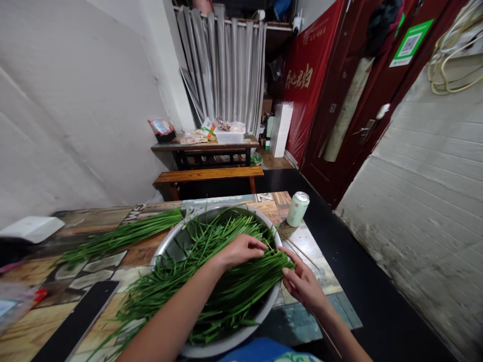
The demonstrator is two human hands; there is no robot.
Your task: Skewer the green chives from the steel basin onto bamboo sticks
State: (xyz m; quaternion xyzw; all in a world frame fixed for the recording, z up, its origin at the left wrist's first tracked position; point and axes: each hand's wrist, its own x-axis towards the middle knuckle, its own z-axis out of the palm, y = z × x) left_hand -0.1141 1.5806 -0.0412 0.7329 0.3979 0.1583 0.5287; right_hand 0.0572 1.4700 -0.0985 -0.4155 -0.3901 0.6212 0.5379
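A large metal basin (269, 314) full of long green garlic chives (234, 281) stands in front of me. Over the chives my left hand (245, 250) is curled, thumb and fingertips close together; what they pinch, if anything, is hidden. At the basin's right rim my right hand (304, 284) has its fingers closed round the evened ends of a chive bundle. A thin stick (327, 336) shows by the right wrist; whether the hand holds it I cannot tell. Thin wooden skewers (304, 253) lie on the table right of the basin. Another chive bunch (128, 234) lies to the left.
A pale green can (298, 209) stands beyond the basin on the patterned table (337, 306). A dark phone-like slab (77, 322) and a white box (32, 229) are at left. Further off are a wooden bench (209, 174) and a table holding a white tub (229, 137).
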